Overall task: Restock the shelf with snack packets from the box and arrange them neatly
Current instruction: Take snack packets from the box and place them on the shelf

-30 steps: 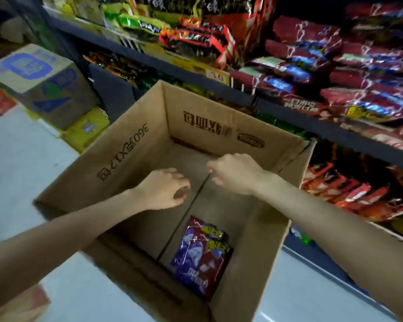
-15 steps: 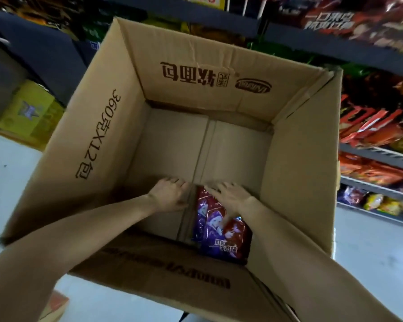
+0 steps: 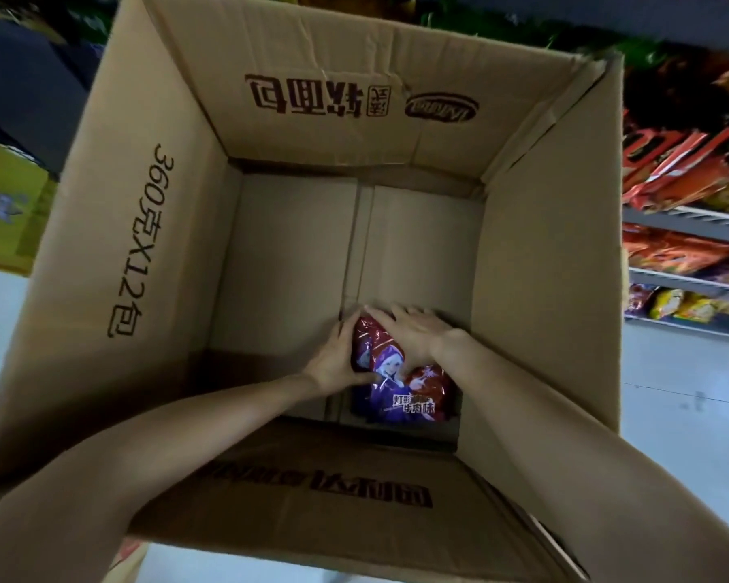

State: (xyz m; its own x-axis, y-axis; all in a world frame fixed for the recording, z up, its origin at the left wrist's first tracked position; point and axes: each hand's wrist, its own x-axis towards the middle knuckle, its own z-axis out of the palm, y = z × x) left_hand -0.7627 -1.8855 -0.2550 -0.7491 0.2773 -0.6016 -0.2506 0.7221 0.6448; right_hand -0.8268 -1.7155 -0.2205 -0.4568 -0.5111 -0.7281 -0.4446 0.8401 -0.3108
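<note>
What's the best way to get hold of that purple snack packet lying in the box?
From above, probably by its side edges. The snack packet lies flat on the floor of the deep box. The left hand grips its left edge; the right hand rests on top.

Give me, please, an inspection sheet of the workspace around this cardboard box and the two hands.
Surface: pale floor under the cardboard box.
Job's things: purple-and-red snack packets on the box bottom, near corner; how many, unclear.
Clutter: yellow carton on the floor at left.
Hands: left hand grips the packets' left edge; right hand lies flat on top.
Cables: nothing seen.
Surroundings: shelf at right, stocked with red and orange packets.
</note>
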